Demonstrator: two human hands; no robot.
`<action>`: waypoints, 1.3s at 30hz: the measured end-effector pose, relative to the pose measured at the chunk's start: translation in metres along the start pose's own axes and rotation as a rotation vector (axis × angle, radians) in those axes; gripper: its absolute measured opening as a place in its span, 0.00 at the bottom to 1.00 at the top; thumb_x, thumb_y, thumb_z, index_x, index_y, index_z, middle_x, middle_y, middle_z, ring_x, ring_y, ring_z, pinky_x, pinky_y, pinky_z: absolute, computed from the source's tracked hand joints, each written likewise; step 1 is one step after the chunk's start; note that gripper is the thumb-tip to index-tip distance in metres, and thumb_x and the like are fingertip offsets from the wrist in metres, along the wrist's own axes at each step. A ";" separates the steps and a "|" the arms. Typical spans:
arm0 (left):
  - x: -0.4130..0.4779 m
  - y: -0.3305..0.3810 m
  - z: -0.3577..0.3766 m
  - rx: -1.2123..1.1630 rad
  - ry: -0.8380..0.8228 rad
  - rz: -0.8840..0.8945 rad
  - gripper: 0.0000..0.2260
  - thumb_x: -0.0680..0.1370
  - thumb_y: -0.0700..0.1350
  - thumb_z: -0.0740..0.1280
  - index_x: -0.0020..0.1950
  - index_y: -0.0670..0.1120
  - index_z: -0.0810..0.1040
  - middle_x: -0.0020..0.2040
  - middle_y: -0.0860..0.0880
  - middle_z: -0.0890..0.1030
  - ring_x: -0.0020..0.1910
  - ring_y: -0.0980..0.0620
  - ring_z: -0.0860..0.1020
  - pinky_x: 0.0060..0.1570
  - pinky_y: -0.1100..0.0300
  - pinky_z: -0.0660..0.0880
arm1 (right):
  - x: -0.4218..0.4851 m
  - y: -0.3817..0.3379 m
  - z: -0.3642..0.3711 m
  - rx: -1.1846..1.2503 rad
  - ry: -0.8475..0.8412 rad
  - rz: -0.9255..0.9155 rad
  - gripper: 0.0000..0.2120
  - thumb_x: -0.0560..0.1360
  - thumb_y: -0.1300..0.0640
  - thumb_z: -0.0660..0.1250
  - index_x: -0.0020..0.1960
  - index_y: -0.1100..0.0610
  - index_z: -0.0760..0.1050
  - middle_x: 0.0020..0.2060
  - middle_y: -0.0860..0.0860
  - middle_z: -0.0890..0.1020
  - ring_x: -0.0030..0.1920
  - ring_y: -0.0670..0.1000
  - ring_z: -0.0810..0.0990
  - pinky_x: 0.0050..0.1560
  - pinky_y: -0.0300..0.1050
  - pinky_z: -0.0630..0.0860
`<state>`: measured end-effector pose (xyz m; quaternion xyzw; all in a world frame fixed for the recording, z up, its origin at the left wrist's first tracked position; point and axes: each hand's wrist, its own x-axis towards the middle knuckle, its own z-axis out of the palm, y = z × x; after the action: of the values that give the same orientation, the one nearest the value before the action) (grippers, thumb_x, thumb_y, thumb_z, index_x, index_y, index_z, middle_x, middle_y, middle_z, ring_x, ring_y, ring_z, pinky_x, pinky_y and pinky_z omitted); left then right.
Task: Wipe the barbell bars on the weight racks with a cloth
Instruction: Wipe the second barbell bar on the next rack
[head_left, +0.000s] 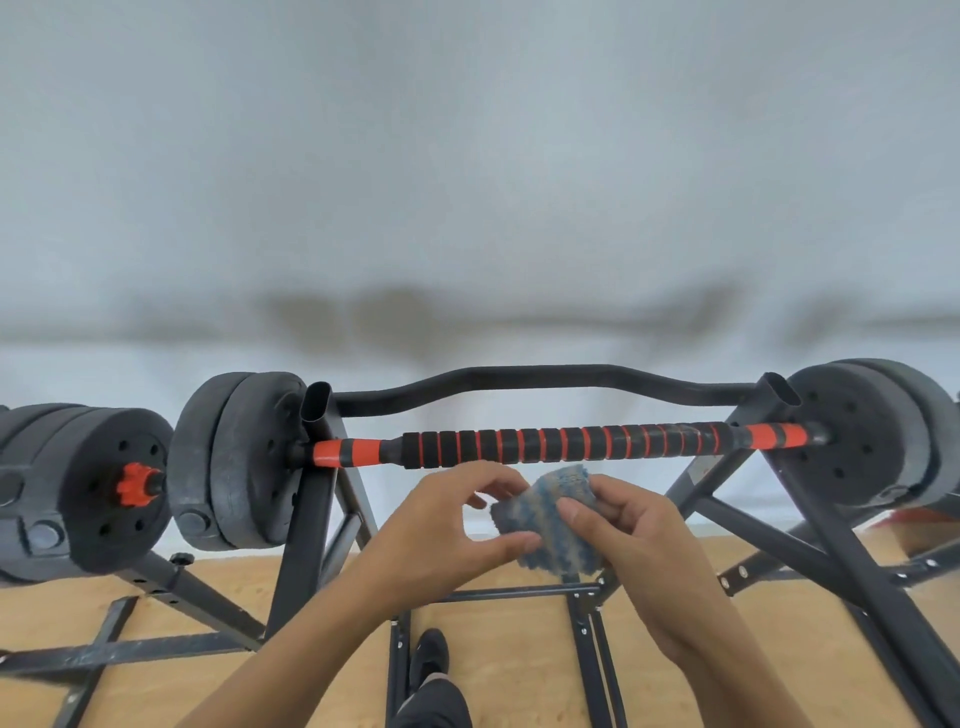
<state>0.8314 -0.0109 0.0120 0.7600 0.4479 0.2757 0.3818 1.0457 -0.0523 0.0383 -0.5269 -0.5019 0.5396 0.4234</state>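
Observation:
A barbell bar (561, 443) with black foam grip and orange bands lies across a black metal rack (311, 519), black weight plates (244, 462) at both ends. Just in front of and below the bar, both hands hold a small blue-and-grey cloth (550, 519). My left hand (441, 525) pinches its left edge between thumb and fingers. My right hand (628, 535) grips its right side with the thumb on top. The cloth is apart from the bar.
A second barbell (104, 483) with an orange collar rests on a rack at the left. A curved black rail (545, 376) runs behind the bar. Rack legs and crossbars spread over the wooden floor (493, 649); my shoe (428, 654) stands between them. A white wall is behind.

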 end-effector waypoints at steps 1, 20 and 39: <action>0.000 -0.002 0.002 -0.036 0.026 -0.010 0.10 0.77 0.53 0.76 0.57 0.57 0.82 0.54 0.63 0.82 0.58 0.59 0.80 0.59 0.61 0.78 | 0.000 0.001 0.001 0.032 -0.011 0.015 0.09 0.81 0.58 0.67 0.59 0.56 0.82 0.50 0.54 0.87 0.51 0.56 0.86 0.54 0.55 0.82; 0.000 -0.003 -0.010 -0.118 0.265 -0.132 0.05 0.74 0.52 0.79 0.43 0.58 0.84 0.42 0.59 0.83 0.41 0.58 0.77 0.42 0.67 0.73 | 0.040 0.026 0.029 0.048 -0.052 0.045 0.24 0.66 0.40 0.79 0.55 0.53 0.83 0.50 0.56 0.84 0.51 0.59 0.85 0.55 0.61 0.83; 0.009 -0.043 -0.031 -0.189 0.168 -0.238 0.04 0.74 0.53 0.78 0.47 0.57 0.86 0.46 0.58 0.84 0.46 0.55 0.81 0.42 0.63 0.75 | 0.080 0.025 0.035 -0.259 -0.217 0.126 0.08 0.77 0.49 0.72 0.52 0.51 0.80 0.42 0.50 0.83 0.46 0.50 0.85 0.47 0.46 0.83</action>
<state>0.7919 0.0209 -0.0059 0.6366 0.5373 0.3319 0.4426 1.0059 0.0196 0.0002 -0.5460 -0.5760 0.5497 0.2608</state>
